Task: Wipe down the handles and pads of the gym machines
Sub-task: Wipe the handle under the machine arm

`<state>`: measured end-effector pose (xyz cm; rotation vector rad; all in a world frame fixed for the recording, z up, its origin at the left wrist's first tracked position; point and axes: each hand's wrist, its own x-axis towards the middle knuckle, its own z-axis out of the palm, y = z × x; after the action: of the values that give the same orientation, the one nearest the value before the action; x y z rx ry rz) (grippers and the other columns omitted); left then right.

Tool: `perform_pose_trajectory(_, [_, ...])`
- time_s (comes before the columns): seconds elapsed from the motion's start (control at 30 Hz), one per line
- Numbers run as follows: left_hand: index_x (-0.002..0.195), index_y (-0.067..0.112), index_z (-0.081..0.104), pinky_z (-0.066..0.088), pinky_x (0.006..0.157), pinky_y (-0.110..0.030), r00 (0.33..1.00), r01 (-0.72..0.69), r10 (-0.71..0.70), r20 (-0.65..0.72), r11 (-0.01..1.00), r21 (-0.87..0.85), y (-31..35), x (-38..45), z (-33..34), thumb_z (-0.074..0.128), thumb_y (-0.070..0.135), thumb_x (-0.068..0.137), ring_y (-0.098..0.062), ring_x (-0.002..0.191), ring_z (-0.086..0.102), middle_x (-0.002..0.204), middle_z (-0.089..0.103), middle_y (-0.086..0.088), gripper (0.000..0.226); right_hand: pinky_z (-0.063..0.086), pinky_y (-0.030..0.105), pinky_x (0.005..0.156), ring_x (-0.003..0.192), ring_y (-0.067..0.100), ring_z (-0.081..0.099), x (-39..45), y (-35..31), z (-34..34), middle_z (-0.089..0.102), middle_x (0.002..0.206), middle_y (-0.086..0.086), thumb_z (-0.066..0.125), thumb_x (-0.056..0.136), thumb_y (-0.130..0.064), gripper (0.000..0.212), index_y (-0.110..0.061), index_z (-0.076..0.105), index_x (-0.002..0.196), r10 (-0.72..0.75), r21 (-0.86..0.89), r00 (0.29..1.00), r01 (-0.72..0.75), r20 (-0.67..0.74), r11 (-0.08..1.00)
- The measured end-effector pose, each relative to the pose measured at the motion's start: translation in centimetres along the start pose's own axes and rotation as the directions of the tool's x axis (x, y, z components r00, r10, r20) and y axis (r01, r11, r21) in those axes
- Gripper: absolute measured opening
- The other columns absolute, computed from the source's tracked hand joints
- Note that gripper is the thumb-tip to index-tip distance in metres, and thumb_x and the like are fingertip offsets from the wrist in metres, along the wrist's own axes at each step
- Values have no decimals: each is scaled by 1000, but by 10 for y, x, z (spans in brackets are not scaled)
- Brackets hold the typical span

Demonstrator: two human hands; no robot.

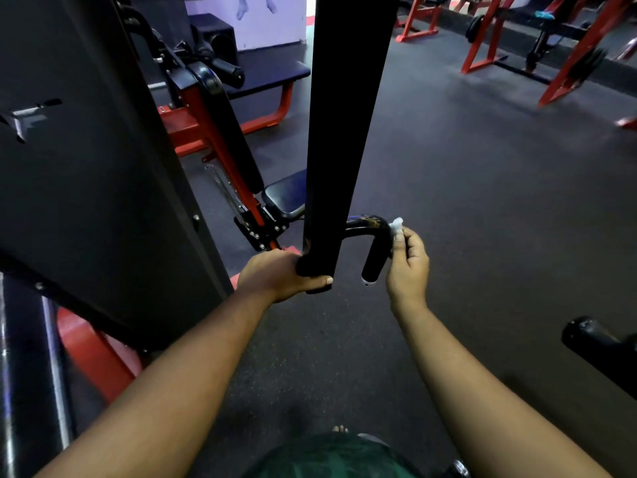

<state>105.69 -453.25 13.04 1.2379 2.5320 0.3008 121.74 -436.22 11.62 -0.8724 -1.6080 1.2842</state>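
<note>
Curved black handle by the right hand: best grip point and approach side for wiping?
Grip the straight padded end of the handle, coming from the open right side where the right hand holds the white wipe. The black arm blocks the left.

A dark speckled rubber floor (465, 188) spreads out; a black boxy speaker (215, 36) stands against the pale lilac wall (272, 25).
</note>
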Motion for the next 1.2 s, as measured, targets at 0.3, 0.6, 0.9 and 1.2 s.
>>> perform_pose_trajectory(0.3, [125, 39, 66, 56, 88, -40, 1000, 22, -22, 3, 1000, 9, 0, 1, 0, 41, 101, 66, -20, 109, 67, 115, 71, 10, 90, 52, 39, 89, 89, 14, 61, 30, -13, -20, 68, 90, 0, 69, 96, -38, 20, -19, 73, 95, 135, 126, 952, -175, 273, 976])
perform_pose_trajectory(0.6, [124, 41, 67, 55, 87, -38, 1000, -6, 6, 1, 1000, 3, -1, 0, 0, 43, 99, 70, -20, 109, 67, 117, 71, 10, 83, 57, 35, 88, 90, 15, 67, 21, -2, -28, 74, 92, 0, 65, 99, -23, 11, -22, 75, 96, 103, -39, 960, -96, 262, 995])
perform_pose_trajectory(0.9, [123, 41, 68, 53, 83, -36, 1000, 6, -5, -21, 1000, 13, -1, 2, 3, 46, 97, 71, -18, 107, 67, 115, 71, 10, 80, 63, 31, 68, 89, 26, 72, -50, 8, -2, 71, 103, 17, 55, 104, -10, 15, -1, 62, 114, 641, 507, 767, -541, -30, 671])
perform_pose_trajectory(1.2, [122, 38, 67, 55, 84, -37, 999, -10, 11, -31, 999, 42, 0, 0, 4, 48, 94, 75, -19, 107, 67, 116, 71, 8, 76, 54, 32, 87, 120, 28, 61, -23, -73, 42, 65, 106, 17, 45, 104, 1, 18, 4, 60, 114, 757, 845, 600, -521, 259, 124])
